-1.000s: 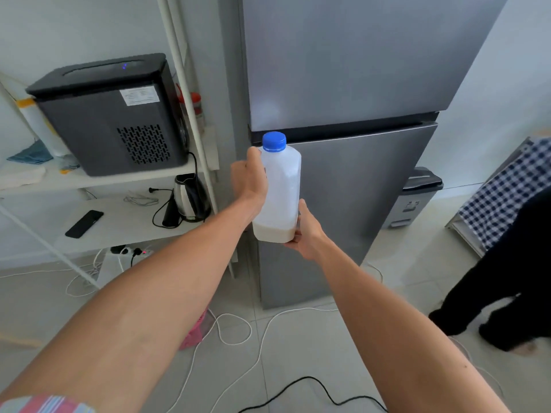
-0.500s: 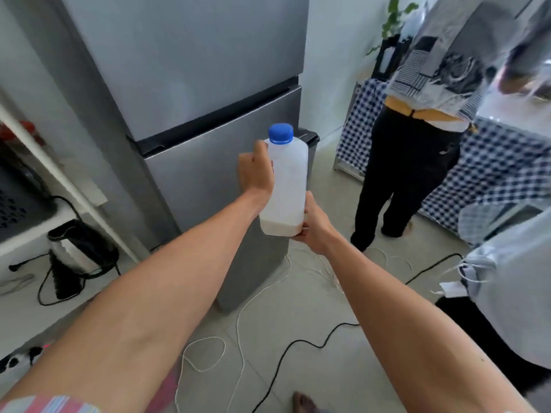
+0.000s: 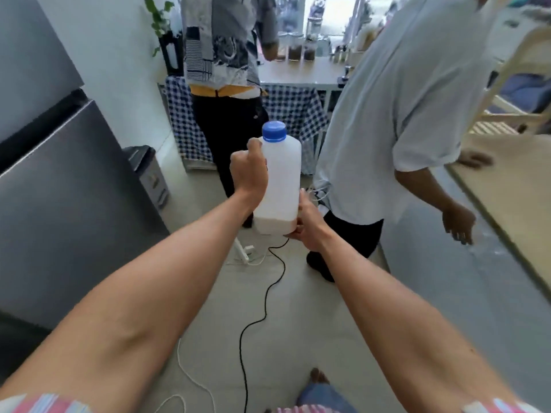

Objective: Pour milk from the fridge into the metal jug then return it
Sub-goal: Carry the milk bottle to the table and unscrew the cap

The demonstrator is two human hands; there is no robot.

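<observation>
1. Gripping the upper left side of the bottle (image 3: 280, 180) with the left hand (image 3: 249, 171), fingers curled shut around its shoulder just below the cap (image 3: 274, 131).
2. Cupping the bottle's lower right corner with the right hand (image 3: 307, 225), fingers wrapping underneath and out of sight, thumb lying up along the side.
3. Holding the bottle upright at arm's length, between both hands, well above the floor (image 3: 298, 317).
4. Showing a shallow layer of milk at the very bottom of the bottle, the rest looking translucent white.
5. Keeping the blue cap seated on the neck.
6. Standing with the fridge (image 3: 65, 186) at the left edge, both doors shut, and a small dark bin (image 3: 149, 171) just beside it.
7. Facing two people close ahead: one in a patterned top (image 3: 220, 40) and one in a pale shirt (image 3: 396, 114) directly behind the bottle.
8. Trailing across the floor, a black cable (image 3: 262, 308) and a white cord (image 3: 193, 380).
9. Reaching into view at the back, a table (image 3: 298, 76) with a checked cloth (image 3: 292, 108) hanging from it.
</observation>
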